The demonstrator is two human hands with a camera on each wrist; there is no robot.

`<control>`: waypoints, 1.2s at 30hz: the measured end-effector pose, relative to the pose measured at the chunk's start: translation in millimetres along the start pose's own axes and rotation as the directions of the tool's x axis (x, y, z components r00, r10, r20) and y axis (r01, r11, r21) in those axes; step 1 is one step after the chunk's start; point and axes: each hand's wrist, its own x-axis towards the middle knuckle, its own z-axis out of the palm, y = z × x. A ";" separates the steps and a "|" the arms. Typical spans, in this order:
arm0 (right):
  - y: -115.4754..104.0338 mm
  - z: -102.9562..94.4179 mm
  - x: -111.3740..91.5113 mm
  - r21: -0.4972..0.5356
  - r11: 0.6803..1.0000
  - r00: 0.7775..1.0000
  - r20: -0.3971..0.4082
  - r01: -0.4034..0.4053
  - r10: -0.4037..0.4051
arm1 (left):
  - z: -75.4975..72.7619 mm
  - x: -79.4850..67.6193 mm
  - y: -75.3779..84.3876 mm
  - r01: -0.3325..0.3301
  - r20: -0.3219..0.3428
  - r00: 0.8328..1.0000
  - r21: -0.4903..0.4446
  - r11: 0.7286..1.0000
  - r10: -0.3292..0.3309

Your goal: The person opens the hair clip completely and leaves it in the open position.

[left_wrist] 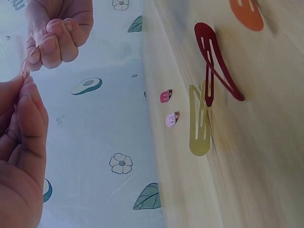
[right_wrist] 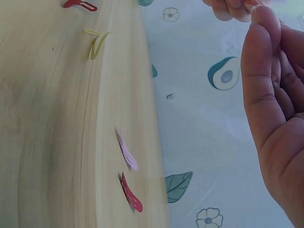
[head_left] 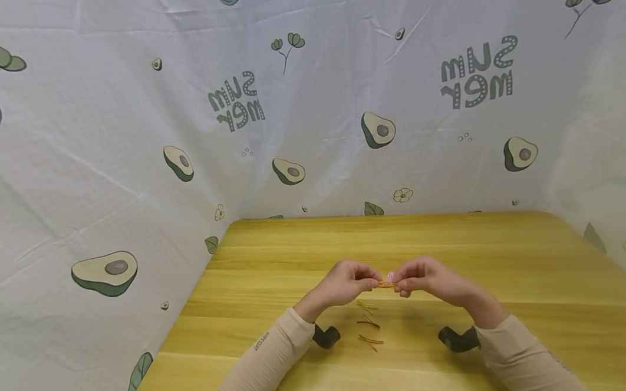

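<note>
Between my two hands, an orange snap hair clip (head_left: pixel 387 284) is held up over the table. My left hand (head_left: pixel 344 283) pinches one end of it with thumb and fingertips. The right hand (head_left: pixel 435 280) pinches the other end. From the left wrist, the hair clip looks like a thin bent strip (left_wrist: pixel 25 66), mostly covered by fingers. Nearer to me, sprung-apart clips lie in a column: a yellow clip (left_wrist: pixel 199 142), a dark red clip (left_wrist: pixel 209 52) and an orange clip (left_wrist: pixel 248 15). In the right wrist view the fingers (right_wrist: pixel 263 71) hide most of the held clip.
Toward the table's far side lie a light pink clip (right_wrist: pixel 127 154) and a red clip (right_wrist: pixel 130 194). A black angled piece (head_left: pixel 327 336) shows by the left forearm, another black piece (head_left: pixel 458 339) by the right. A printed curtain (head_left: pixel 329 100) hangs behind the wooden table (head_left: pixel 294 244).
</note>
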 end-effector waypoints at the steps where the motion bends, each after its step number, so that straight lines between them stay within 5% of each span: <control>1: -0.1 -0.4 -0.4 0.006 1.000 1.000 0.006 0.005 -0.005 | 0.6 0.0 0.6 0.000 -0.004 1.000 -0.001 1.000 0.000; 18: 3.5 -8.3 -10.1 0.053 0.994 0.995 0.020 -0.100 0.099 | 14.3 5.6 -1.6 0.000 -0.025 1.000 0.016 1.000 0.000; 31: 4.7 -11.8 -10.1 -0.084 0.984 0.988 -0.024 -0.154 0.153 | 16.7 11.7 -8.3 0.014 -0.019 1.000 0.007 1.000 -0.014; 36: 8.8 -10.9 -10.3 -0.074 0.984 0.987 -0.012 -0.162 0.162 | 17.7 14.5 -12.0 -0.006 0.009 1.000 0.069 0.998 0.006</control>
